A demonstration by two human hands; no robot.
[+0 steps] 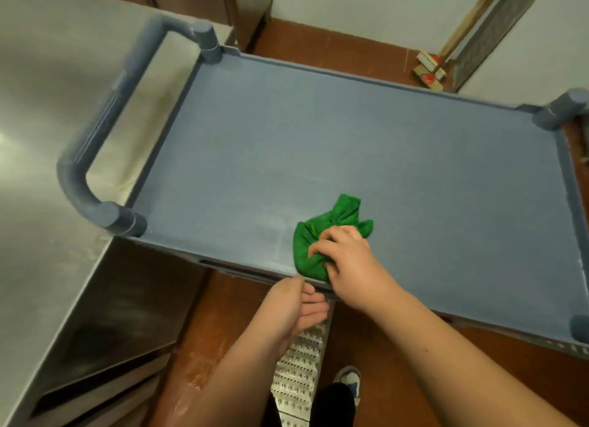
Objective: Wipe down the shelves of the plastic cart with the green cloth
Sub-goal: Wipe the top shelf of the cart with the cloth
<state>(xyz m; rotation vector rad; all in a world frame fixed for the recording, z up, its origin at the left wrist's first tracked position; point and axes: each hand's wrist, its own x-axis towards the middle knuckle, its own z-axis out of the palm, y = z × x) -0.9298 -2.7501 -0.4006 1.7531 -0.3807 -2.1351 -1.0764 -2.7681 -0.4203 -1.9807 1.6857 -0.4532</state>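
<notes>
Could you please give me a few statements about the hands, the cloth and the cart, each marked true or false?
1. The right hand presses the green cloth onto the top shelf of the cart. True.
2. The cloth lies at the far edge of the shelf, by the wall. False: it is at the near edge, close to the person.
3. The left hand also grips the cloth. False: it is open, cupped just below the shelf's near edge, apart from the cloth.
4. The cart's handle is on the side by the steel counter. True.
5. Bottles stand on the top shelf. False: only the cloth and hand are on it.
</notes>
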